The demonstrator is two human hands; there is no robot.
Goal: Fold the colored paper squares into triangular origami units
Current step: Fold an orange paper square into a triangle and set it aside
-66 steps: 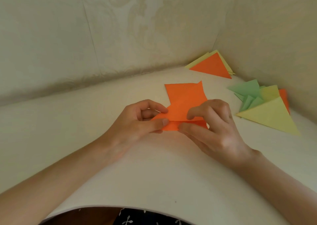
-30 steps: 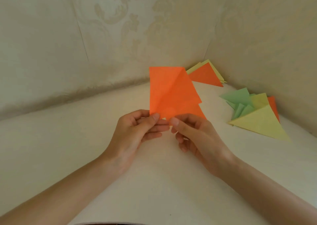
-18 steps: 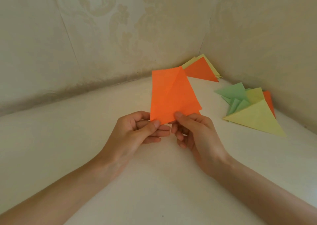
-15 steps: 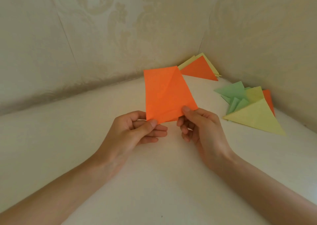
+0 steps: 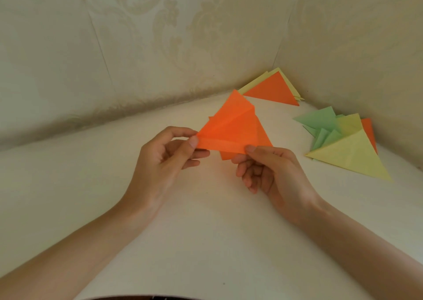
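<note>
Since half a second ago the orange paper (image 5: pixel 231 130) has collapsed from an upright sheet into a triangle, held clear of the table (image 5: pixel 206 231). The left hand (image 5: pixel 167 160) pinches one base corner and the right hand (image 5: pixel 272 173) pinches the other. The step is apparently mid-fold; the rear layers are unclear. Next, the edges between the pinches need aligning, then creasing.
</note>
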